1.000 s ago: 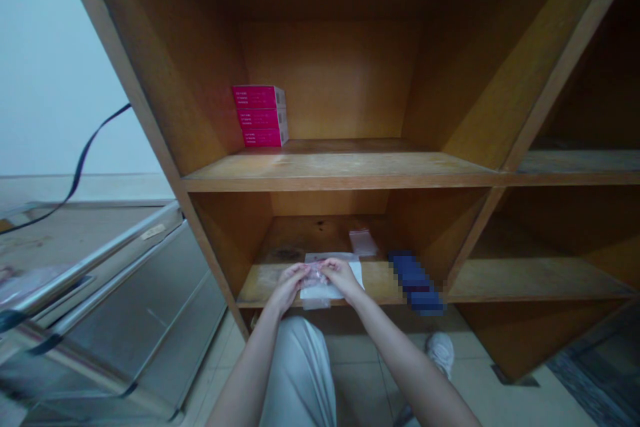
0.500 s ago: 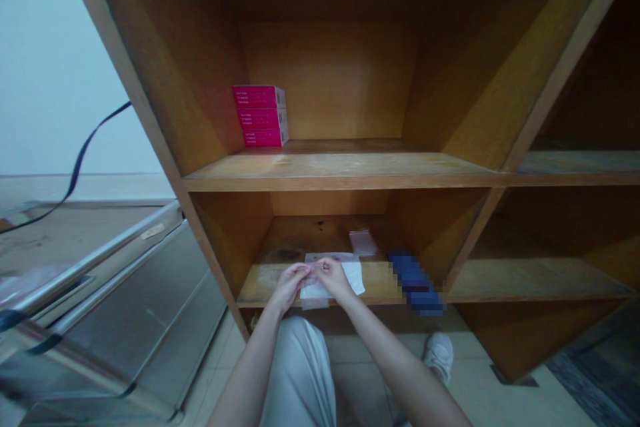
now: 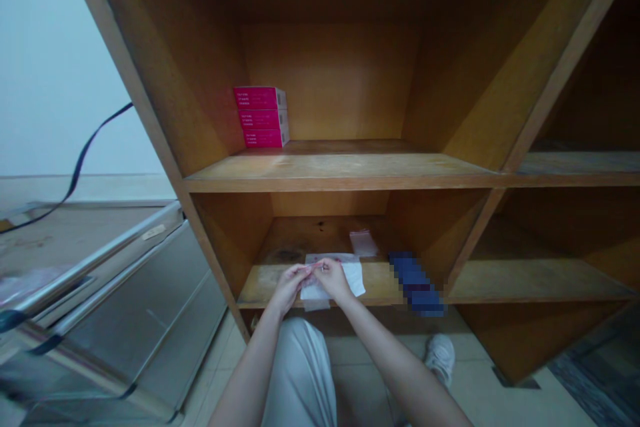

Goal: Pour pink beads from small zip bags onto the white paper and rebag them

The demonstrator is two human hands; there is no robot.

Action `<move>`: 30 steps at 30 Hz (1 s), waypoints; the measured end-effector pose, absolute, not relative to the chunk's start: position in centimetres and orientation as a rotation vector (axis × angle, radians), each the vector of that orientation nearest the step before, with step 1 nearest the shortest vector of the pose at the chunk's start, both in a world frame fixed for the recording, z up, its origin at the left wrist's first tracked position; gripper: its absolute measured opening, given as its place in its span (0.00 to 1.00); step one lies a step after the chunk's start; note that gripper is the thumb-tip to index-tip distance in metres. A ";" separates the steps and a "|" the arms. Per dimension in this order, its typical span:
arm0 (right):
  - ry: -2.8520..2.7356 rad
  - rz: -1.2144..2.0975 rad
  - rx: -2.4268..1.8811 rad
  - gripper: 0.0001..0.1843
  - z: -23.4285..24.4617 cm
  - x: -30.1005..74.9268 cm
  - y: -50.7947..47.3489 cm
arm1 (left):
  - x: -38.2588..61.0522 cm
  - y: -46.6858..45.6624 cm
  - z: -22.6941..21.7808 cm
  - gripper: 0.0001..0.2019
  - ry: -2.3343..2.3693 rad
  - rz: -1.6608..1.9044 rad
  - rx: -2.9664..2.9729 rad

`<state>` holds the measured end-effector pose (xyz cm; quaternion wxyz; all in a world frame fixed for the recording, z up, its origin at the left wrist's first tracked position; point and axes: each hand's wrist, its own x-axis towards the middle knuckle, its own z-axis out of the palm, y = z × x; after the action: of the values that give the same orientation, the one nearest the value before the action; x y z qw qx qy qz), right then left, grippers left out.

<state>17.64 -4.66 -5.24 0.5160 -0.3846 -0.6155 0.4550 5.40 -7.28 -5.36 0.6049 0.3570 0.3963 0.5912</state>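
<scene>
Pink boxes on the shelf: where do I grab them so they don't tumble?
Take the top box first, coming from the front and a little from the right, because the side wall looks close on the left. Hold its two ends. It lies flat on the other boxes, so it should lift off alone.

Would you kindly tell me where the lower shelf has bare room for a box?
Bare wood shows between the white sheet and the blurred blue item, and behind the sheet leftward. It is crowded where the left hand and right hand meet.

Storage room, wooden shelving (image 3: 340, 172), stacked pink boxes (image 3: 261, 117), steel cart (image 3: 145, 320), tiled floor (image 3: 493, 400)
</scene>
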 end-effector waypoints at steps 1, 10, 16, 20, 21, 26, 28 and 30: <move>-1.473 1.110 -0.923 0.03 -5.0 17.7 -4.8 | 5.4 -7.3 -5.4 0.08 0.913 1.364 0.820; -1.449 1.392 -0.840 0.12 -3.1 19.3 -4.7 | 5.3 -7.4 -5.1 0.11 0.841 1.297 0.829; -1.474 1.449 -0.819 0.15 -3.0 19.8 -4.2 | 5.1 -7.3 -5.2 0.12 0.824 1.297 0.803; -1.483 1.494 -0.820 0.17 -2.3 20.3 -4.5 | 4.9 -7.4 -5.1 0.14 0.789 1.266 0.809; -1.488 1.502 -0.820 0.17 -2.2 20.3 -4.5 | 4.8 -7.4 -5.1 0.15 0.781 1.255 0.816; -1.518 1.449 -0.843 0.18 -2.4 20.4 -4.3 | 4.8 -7.3 -5.1 0.13 0.777 1.249 0.799; -1.492 1.346 -0.847 0.19 -2.7 20.5 -4.2 | 4.7 -7.2 -5.2 0.11 0.798 1.286 0.753; -1.490 1.238 -0.837 0.22 -3.1 20.8 -4.3 | 4.7 -7.2 -5.3 0.10 0.818 1.321 0.709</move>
<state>20.77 -4.35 -3.11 0.4931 -0.3452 -0.6142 0.5104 4.67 -7.18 -5.27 0.6569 0.3131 0.3610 0.5832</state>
